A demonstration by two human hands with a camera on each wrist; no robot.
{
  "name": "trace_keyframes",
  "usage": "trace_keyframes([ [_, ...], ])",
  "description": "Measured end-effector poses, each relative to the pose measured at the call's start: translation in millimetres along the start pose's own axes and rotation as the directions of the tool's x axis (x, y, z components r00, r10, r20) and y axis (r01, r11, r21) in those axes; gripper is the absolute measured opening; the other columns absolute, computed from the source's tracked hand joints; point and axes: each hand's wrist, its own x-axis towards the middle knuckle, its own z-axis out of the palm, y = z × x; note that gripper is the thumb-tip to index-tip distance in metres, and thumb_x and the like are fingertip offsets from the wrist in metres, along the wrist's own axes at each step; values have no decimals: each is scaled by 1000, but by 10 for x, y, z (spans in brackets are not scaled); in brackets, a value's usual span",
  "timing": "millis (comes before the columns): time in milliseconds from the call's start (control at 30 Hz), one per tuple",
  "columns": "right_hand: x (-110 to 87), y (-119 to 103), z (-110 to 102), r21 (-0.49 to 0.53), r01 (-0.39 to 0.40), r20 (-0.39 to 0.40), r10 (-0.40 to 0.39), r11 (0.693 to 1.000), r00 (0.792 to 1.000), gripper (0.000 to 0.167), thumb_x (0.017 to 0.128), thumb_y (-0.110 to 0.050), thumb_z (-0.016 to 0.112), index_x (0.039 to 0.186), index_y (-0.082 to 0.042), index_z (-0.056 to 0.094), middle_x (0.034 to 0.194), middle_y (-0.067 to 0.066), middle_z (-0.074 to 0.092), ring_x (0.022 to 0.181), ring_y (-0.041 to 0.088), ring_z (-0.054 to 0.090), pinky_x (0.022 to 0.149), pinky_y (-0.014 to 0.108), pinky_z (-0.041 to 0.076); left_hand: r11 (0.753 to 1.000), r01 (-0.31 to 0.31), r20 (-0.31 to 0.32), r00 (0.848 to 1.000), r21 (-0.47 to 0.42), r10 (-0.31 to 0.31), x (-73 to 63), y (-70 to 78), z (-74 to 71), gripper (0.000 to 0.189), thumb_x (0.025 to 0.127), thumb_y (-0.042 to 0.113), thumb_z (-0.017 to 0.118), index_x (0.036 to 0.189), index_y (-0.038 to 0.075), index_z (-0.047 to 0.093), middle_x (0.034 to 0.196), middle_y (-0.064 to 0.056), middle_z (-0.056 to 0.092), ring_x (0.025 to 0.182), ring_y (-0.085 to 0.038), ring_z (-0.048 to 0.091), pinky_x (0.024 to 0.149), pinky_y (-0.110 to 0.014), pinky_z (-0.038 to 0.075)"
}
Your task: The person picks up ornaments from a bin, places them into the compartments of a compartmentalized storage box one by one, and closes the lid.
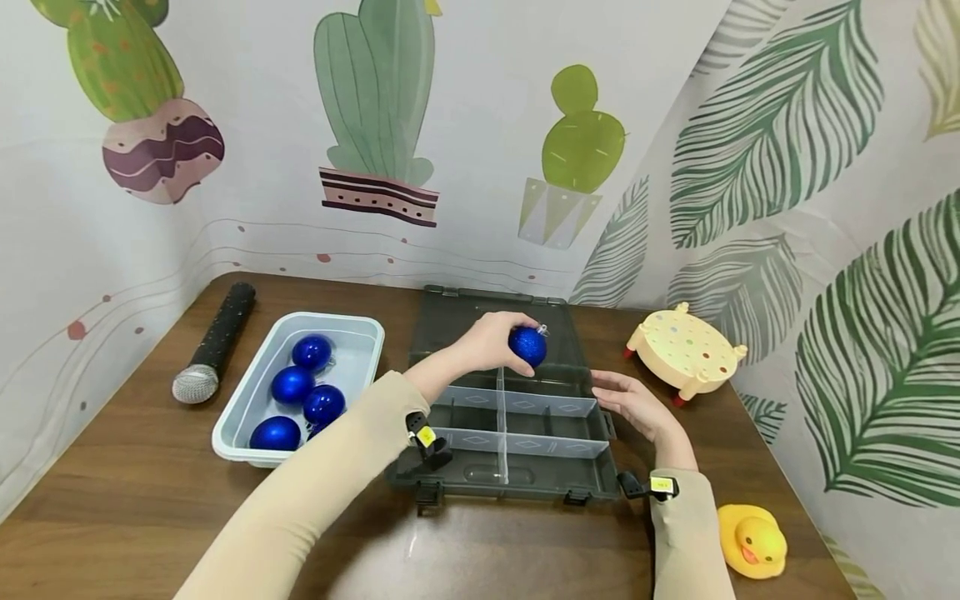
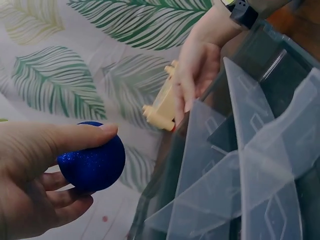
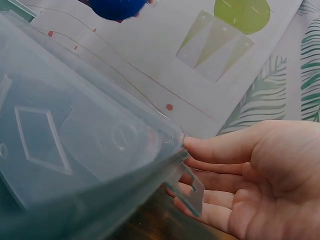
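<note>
My left hand [image 1: 491,343] holds a glittery blue Christmas bauble [image 1: 528,346] between thumb and fingers, raised over the back part of a smoky clear compartment box [image 1: 498,477]. A small silver cap tops the bauble. The box's lid [image 1: 450,321] lies folded back towards the wall, and clear dividers [image 1: 555,404] split the inside. At the box's right side rests my right hand [image 1: 637,408], fingers fairly straight. In the right wrist view its fingertips touch the box's edge beside a side latch [image 3: 192,192].
Left of the box stands a pale blue tray [image 1: 360,350] with several blue baubles [image 1: 292,384]. A black microphone [image 1: 225,329] lies at the far left. On the right are a cream toy stool [image 1: 682,350] and a yellow rubber duck [image 1: 752,542]. A patterned wall hanging borders the table.
</note>
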Motion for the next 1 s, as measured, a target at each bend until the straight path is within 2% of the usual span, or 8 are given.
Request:
trace_keyframes([
  [200,1,-7,3,-9,-13,-5,13,1000,1000,60,99,-11,51,147,14,25,155,33,23,133,27,45,92,12,46,1000,10,31,999,0,-10,124,47,171,70,72,19,88,134,10,57,137,-11,58,126,-30,55,102,-45,48],
  [400,6,-24,9,-12,-26,-13,26,1000,1000,60,99,-12,51,147,13,26,155,33,24,135,32,41,91,11,46,999,27,63,998,18,-28,223,29,334,70,72,20,88,134,10,57,137,-10,58,126,-30,54,103,-45,47],
  [567,17,-29,19,-8,-36,-13,36,999,999,60,99,-12,52,147,13,26,155,32,24,137,37,38,92,13,47,998,9,102,995,56,-14,285,-5,457,71,72,23,88,134,9,57,136,-10,59,125,-28,54,104,-42,47],
  [833,10,-26,14,-8,-28,-12,28,1000,1000,59,100,-12,51,147,13,26,154,33,25,137,39,39,93,13,46,994,-3,179,984,108,-17,316,10,513,71,72,24,87,135,8,57,136,-9,59,125,-26,55,104,-39,46],
  [1000,3,-28,10,-10,-25,-12,25,1000,1000,60,99,-13,51,147,13,26,154,33,25,139,43,34,93,13,46,991,-14,212,977,130,-14,323,9,538,71,73,25,87,135,8,57,136,-8,59,126,-25,54,105,-37,46],
])
